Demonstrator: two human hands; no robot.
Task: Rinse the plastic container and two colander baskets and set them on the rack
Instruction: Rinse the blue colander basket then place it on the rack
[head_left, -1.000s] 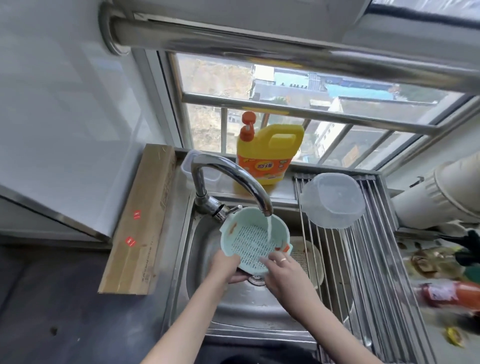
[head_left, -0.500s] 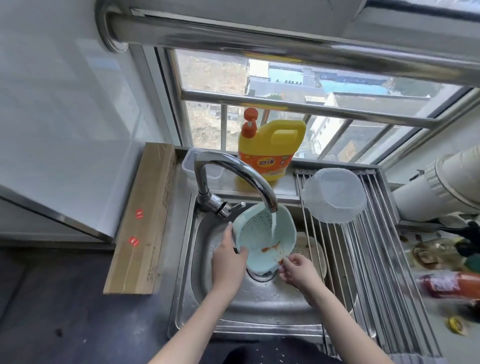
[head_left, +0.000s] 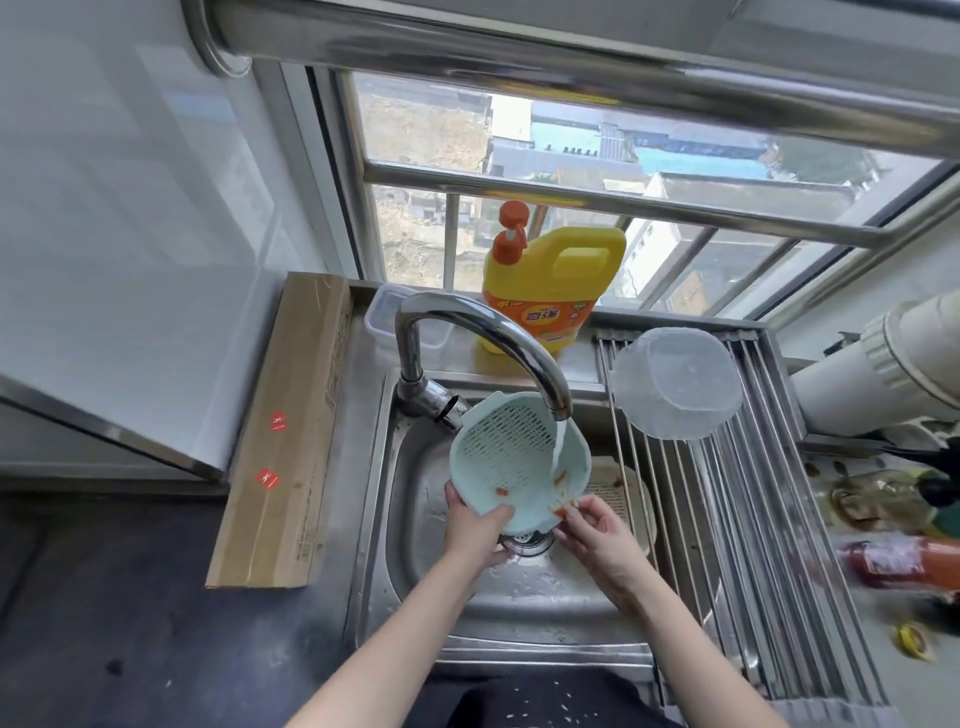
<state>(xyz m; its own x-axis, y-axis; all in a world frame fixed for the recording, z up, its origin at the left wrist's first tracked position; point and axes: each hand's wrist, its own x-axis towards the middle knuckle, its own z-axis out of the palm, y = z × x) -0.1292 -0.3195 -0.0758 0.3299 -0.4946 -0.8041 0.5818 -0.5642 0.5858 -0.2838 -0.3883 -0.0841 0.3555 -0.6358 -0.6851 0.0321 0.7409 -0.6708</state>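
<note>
- The stainless steel sink (head_left: 415, 525) is flanked on the right by a slatted metal drying rack (head_left: 753, 519).
- A clear round plastic container (head_left: 678, 382) is rested upside down on the rack.
- A pale green perforated colander basket (head_left: 511, 457) is held tilted under the running chrome tap (head_left: 483, 338).
- A beige colander basket (head_left: 623, 493) is left lying in the sink.
- The green basket's lower rim is gripped by the left hand (head_left: 475, 525).
- Its rim is pinched by the right hand (head_left: 597, 530) beside orange scraps.

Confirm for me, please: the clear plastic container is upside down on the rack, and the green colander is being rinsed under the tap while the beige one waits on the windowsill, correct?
Not quite. In the head view the beige colander lies in the sink, not on the windowsill. The rest holds.
</note>
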